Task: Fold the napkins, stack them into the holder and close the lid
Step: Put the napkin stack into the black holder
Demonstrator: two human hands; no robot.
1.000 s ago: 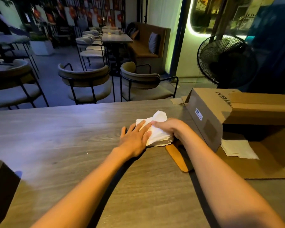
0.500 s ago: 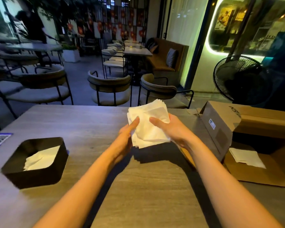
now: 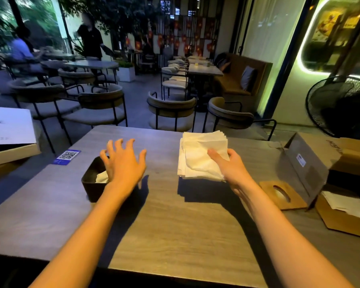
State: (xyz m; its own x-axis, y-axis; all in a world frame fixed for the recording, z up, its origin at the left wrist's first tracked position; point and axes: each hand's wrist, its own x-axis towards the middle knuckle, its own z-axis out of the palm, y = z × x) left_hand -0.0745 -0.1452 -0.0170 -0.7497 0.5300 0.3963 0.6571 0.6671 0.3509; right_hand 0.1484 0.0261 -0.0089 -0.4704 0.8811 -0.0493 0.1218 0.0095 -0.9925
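Head view shows two bare forearms reaching up from the lower edge over a wood-grain surface (image 3: 175, 225). At centre left, the left hand (image 3: 124, 165) hovers with fingers spread wide and holding nothing, above a black napkin holder (image 3: 92, 181) that has a white napkin inside. At centre right, the right hand (image 3: 230, 166) pinches a stack of white napkins (image 3: 202, 156), thumb on top, lifted clear of the surface with its shadow below. Right of that hand, a wooden lid (image 3: 283, 195) with an oval slot lies flat beside an open cardboard box (image 3: 312, 163). Farther left, a blue QR card (image 3: 68, 156) lies near the surface's edge. Chairs (image 3: 170, 113) stand beyond.
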